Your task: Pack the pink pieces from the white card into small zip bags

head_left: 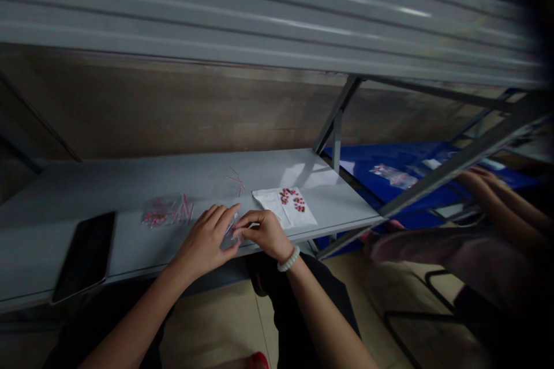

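Note:
Near the front edge of the grey table, my left hand (211,237) is closed on one side of a small clear plastic bag (231,232). My right hand (263,233), with a pale beaded bracelet at the wrist, pinches the bag's other side. What the bag holds is too small to tell. Just right of my hands lies a white packet (291,214) with clusters of small pink and brown pieces (291,198) on it. To the left is a clear bag (161,211) of small pink pieces, with pink-and-white sticks (185,209) beside it.
A black tablet (86,253) lies at the table's left. Several thin sticks (236,180) are scattered behind my hands. A grey ridged shelf (259,17) spans overhead. At right, a metal brace (433,184) stands before a blue table (367,167), where another person's hands (480,179) work.

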Available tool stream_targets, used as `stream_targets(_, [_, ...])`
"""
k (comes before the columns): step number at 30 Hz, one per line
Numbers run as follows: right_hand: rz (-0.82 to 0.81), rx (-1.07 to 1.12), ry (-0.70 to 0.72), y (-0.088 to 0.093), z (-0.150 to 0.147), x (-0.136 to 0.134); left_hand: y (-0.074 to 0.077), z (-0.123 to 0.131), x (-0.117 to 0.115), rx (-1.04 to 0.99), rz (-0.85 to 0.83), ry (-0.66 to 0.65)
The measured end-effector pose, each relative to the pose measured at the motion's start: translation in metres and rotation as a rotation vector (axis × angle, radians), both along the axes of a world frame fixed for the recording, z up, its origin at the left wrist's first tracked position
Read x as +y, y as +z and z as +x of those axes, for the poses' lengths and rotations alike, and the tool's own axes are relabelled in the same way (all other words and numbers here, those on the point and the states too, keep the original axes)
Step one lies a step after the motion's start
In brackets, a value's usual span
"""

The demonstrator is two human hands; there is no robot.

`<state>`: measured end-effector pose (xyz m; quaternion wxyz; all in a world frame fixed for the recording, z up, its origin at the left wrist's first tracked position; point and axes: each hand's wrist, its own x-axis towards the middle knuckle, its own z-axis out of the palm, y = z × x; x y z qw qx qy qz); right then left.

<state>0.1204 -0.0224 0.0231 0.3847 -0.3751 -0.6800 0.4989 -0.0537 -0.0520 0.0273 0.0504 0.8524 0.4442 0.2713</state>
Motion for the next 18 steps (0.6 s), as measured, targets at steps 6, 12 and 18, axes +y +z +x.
stream_targets(6, [0.088, -0.015, 0.087, 0.003, 0.008, 0.001, 0.000, -0.008, 0.003, 0.031, -0.028, 0.047])
stream_targets(12, [0.059, -0.006, 0.018, -0.002, 0.011, 0.004, 0.003, -0.010, 0.005, -0.015, -0.053, 0.027])
stream_targets(18, [0.168, -0.165, -0.099, -0.003, 0.005, 0.000, 0.003, -0.005, 0.002, -0.006, -0.084, 0.036])
